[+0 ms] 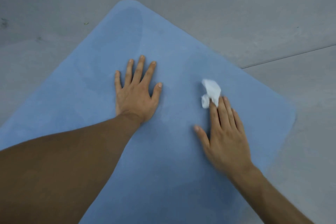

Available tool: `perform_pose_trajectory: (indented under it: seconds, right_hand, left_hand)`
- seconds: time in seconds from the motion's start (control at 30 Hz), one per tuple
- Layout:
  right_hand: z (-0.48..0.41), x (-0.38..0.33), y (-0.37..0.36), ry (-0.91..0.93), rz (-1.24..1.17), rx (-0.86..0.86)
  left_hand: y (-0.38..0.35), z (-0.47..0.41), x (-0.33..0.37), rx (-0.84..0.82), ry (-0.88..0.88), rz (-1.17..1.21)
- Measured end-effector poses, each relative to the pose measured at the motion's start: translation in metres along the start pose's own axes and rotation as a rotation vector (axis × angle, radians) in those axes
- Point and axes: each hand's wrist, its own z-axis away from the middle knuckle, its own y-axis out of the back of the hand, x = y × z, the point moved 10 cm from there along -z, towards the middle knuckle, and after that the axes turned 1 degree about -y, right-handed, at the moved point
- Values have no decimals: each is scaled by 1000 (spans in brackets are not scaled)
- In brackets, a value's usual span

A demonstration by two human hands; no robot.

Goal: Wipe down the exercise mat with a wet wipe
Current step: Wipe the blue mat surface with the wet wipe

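A person's left hand [135,94] lies flat at the centre of the frame, fingers straight and spread wide, palm down on a blue exercise mat [163,178]. At right of centre, the right hand [225,136] stretches its fingers out close together, thumb apart, fingertips pressing a crumpled white wet wipe [211,90] onto the mat. Grey floor [254,5] surrounds the mat.

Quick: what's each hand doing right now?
Left hand: open, flat on the mat.
Right hand: open, fingers pressing the wipe.

open mat [163,42] ahead, bare floor [236,5] around
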Motion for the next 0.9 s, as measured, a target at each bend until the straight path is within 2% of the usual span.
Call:
perform_pose_trajectory:
  seconds: [0.1,0.2,0.47,0.57,0.9]
  right_hand:
    - [48,3,-6,15,24,-43]
    - [51,6,-3,14,35,-34]
    - [-98,29,6,-121,17,0]
    - [-116,30,7,-135,-10,-6]
    - [45,43,5,-114,25,-49]
  left_hand:
    - [-1,-1,0,-6,3,-15]
    - [-2,-1,0,-6,1,-21]
    - [-2,-1,-1,11,-6,-6]
    - [-1,-1,-1,17,-5,-5]
    - [-2,-1,-1,9,-2,-14]
